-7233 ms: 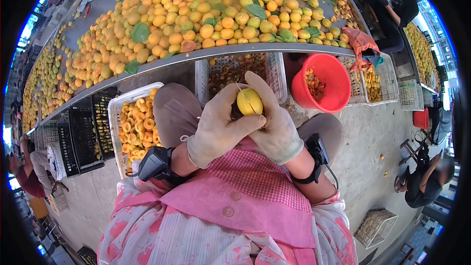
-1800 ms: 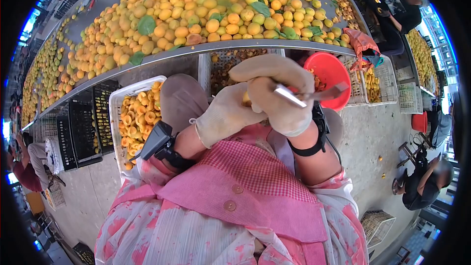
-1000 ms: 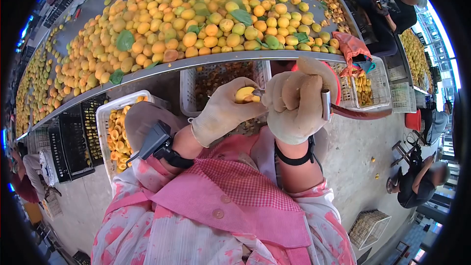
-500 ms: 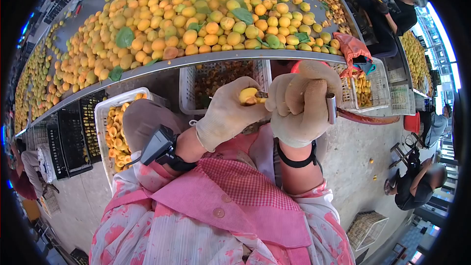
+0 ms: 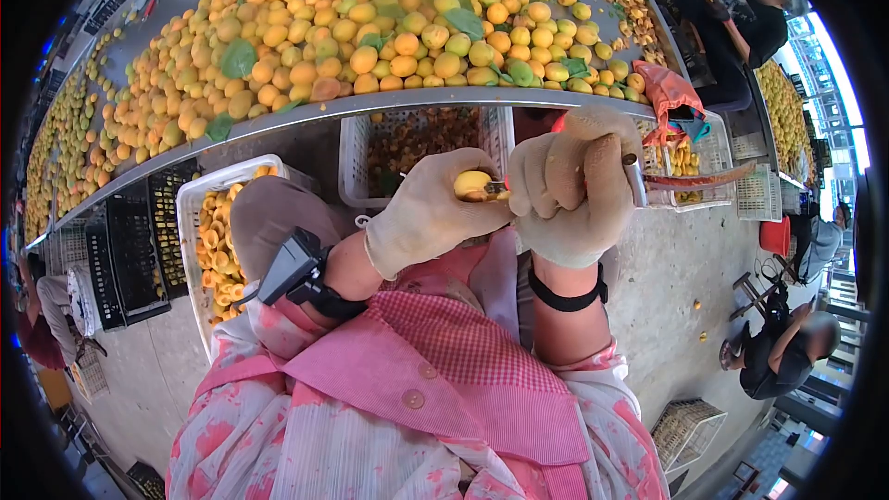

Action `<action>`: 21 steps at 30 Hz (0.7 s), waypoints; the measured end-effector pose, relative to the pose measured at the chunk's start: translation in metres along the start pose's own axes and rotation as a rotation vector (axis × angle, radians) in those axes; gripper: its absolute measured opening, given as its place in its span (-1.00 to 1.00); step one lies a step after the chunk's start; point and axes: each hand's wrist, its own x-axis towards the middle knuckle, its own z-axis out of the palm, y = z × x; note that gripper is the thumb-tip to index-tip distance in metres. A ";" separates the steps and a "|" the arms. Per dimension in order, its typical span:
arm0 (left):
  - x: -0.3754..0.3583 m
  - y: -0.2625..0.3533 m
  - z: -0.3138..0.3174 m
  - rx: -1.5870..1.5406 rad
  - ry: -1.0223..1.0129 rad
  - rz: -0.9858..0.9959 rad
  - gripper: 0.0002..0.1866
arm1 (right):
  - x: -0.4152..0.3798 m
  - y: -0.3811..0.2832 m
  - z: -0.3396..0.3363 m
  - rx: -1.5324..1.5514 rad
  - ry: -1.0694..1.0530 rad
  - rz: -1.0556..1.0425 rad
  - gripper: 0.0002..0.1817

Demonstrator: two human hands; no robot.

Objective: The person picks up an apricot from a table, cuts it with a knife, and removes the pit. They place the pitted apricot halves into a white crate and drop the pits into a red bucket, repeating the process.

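My left hand [image 5: 431, 211], in a pale work glove, pinches a yellow apricot [image 5: 472, 184] whose lower side looks cut and brownish. Close beside it, my gloved right hand [image 5: 574, 194] is wrapped round a hand tool with a metal tube end [image 5: 635, 181]. The tool's narrow tip meets the apricot between the two hands; its exact shape is too small to make out. From the tube end a reddish-brown strip [image 5: 699, 181] sticks out to the right. Both hands are above my lap, in front of the metal table edge [image 5: 370, 109].
Many whole apricots [image 5: 306, 37] with some leaves cover the table. Below stand a white crate of brown scraps [image 5: 347, 162], a crate of opened apricots [image 5: 188, 231] at left and another crate [image 5: 713, 190] at right. Co-workers [image 5: 796, 352] sit at the right. An orange bag [image 5: 671, 93] hangs at the table's edge.
The reddish-brown strip has swung up, from drooping to nearly level, as my right hand turned slightly. The apricot is turned a little in my left hand, still against the tool.
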 end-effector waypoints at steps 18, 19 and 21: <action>0.001 0.002 -0.009 -0.234 -0.311 -0.041 -0.78 | -0.008 -0.001 0.004 0.214 0.082 0.030 -0.83; 0.000 -0.008 -0.011 -0.550 -0.363 -0.154 -0.80 | -0.006 -0.001 0.003 0.178 0.139 0.043 -0.85; 0.002 0.003 -0.015 -0.838 -0.355 -0.346 -0.81 | -0.001 -0.003 0.007 0.092 0.234 0.045 -0.86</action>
